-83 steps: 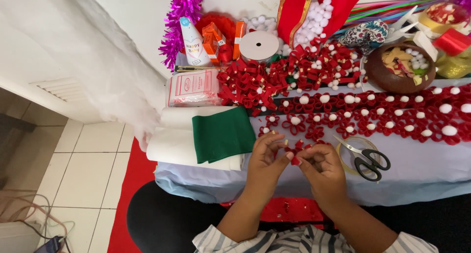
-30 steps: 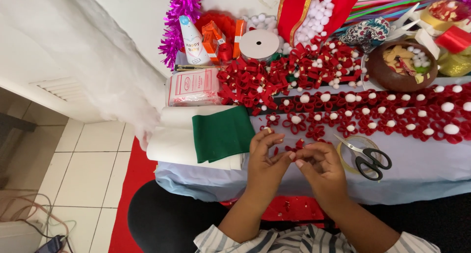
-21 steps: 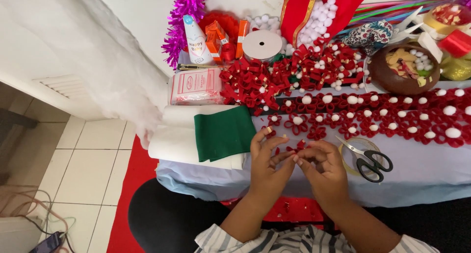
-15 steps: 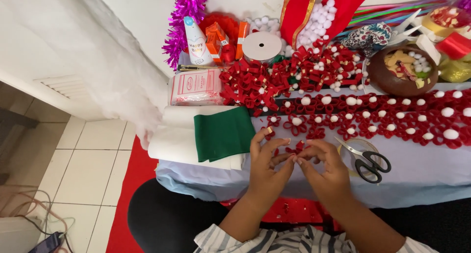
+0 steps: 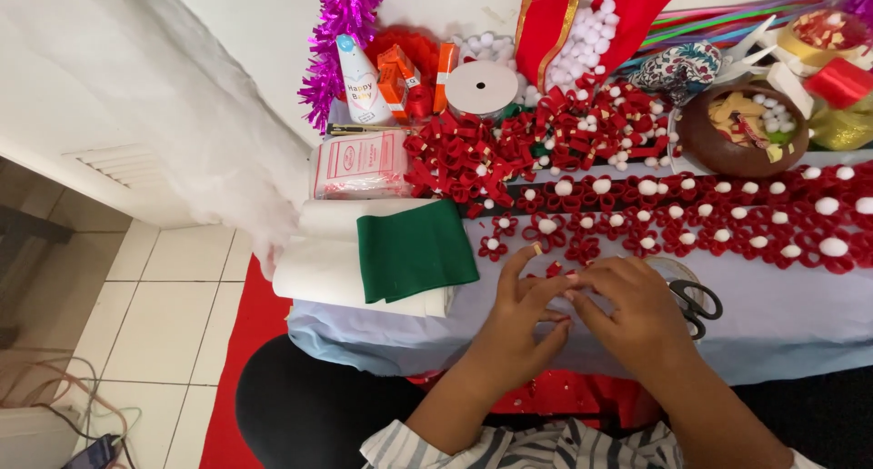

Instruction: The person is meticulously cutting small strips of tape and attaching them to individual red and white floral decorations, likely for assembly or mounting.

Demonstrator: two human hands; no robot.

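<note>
Hands meeting at the near edge of the bench (image 5: 800, 314), seen from above. The left hand (image 5: 527, 319) and the right hand (image 5: 637, 314) touch fingertip to fingertip, and their fingers close together on a small red flower piece (image 5: 553, 270), which shows just above the fingertips; how much of it lies within the grip cannot be told. Just beyond the fingers lie rows of red ribbon flowers (image 5: 691, 219), each with a white pompom at its centre. Just right of the right hand's fingers, black-handled scissors (image 5: 696, 301) rest on the pale cloth. Left of the left hand's fingers, a folded green felt sheet (image 5: 414, 251) lies on white rolled sheets (image 5: 318, 269). Farther beyond the fingers stand a white ribbon spool (image 5: 482, 87), a brown bowl (image 5: 700, 142) of scraps and purple tinsel (image 5: 341, 33).
</note>
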